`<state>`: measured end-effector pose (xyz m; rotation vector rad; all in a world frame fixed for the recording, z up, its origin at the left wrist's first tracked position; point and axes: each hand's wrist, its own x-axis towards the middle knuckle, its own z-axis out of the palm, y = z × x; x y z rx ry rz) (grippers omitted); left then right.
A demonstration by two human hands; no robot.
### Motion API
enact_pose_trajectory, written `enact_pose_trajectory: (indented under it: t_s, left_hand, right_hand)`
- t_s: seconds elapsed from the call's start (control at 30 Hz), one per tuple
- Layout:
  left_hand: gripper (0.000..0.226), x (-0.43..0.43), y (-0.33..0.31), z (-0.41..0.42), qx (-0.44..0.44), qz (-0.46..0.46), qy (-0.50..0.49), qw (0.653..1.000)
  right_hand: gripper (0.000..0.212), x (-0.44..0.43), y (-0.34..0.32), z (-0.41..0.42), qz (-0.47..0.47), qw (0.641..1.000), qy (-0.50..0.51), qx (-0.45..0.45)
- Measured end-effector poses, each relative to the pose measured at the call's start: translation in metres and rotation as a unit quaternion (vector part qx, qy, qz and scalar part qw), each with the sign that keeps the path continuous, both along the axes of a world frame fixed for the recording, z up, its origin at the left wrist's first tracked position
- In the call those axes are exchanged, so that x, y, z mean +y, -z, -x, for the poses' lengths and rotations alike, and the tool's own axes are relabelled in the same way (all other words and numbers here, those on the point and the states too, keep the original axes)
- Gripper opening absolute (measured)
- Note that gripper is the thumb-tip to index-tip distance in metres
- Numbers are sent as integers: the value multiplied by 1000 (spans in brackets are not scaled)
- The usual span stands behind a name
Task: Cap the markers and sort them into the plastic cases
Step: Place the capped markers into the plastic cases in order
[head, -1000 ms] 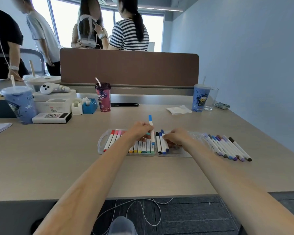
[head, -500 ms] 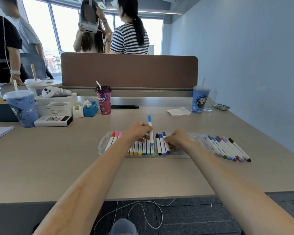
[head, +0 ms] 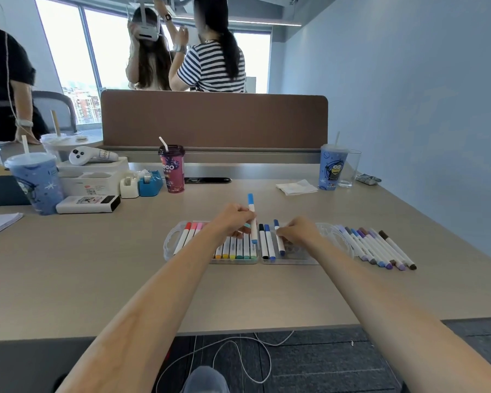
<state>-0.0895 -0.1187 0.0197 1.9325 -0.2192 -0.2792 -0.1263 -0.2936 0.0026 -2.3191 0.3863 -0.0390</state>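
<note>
We are gripping a light blue marker (head: 253,225) in our left hand (head: 234,219), fingers curled round it, its far end tilting up over the full left case (head: 169,242). Our right hand (head: 299,232) is pinching a dark blue marker (head: 280,243) lying in the right case (head: 304,258), while loose markers (head: 380,248) are lying on the table (head: 97,279) just beside it.

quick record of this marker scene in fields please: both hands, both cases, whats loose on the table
left hand: grips a light blue marker, tip end up, over the left case
right hand: pinches a dark blue marker lying in the right case
left case: markers in a row, red and pink through yellow and green; middle hidden by the arm
right case: three markers at its left end
loose markers: blue, purple and brown, side by side on the table right of the right case
</note>
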Motion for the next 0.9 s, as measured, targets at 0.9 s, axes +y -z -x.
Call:
enact_pose_trajectory:
  t_s: [0.9]
  left_hand:
    - [10, -8, -4, 13, -4, -4, 6, 1000]
  right_hand:
    - [37, 3, 7, -13, 60, 996, 11, 62]
